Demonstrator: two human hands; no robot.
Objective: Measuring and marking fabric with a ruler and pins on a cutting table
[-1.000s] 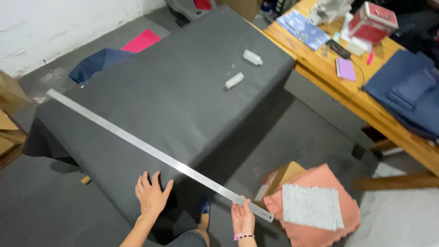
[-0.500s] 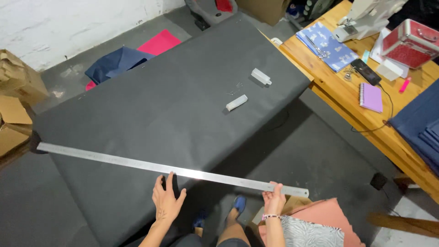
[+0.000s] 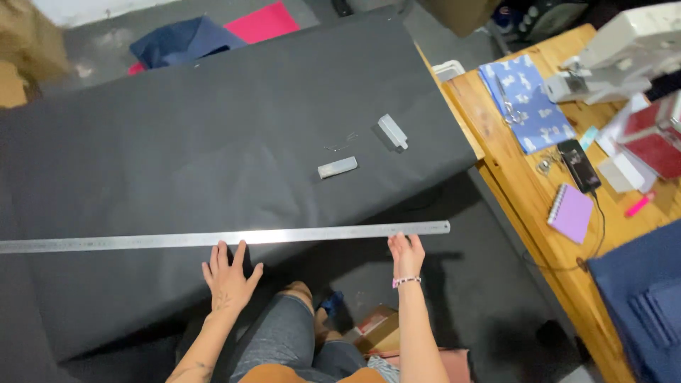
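Both hands press flat on a long silver metal ruler (image 3: pixel 227 238) that lies across the near part of a wide dark grey fabric sheet (image 3: pixel 198 142): the left hand (image 3: pixel 228 278) with fingers spread open, fingertips touching the ruler's near edge mid-length, the right hand (image 3: pixel 407 255) open too, fingertips on it close to its right end. Ruler looks placed and steadied, but no marking tool is held; two small grey blocks (image 3: pixel 338 167) sit untouched further up, so marking or cutting seems not yet done.

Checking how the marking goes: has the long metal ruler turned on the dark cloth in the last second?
Yes. The ruler lay slanted across the dark cloth; now it runs along the near edge, farther from the two small blocks.
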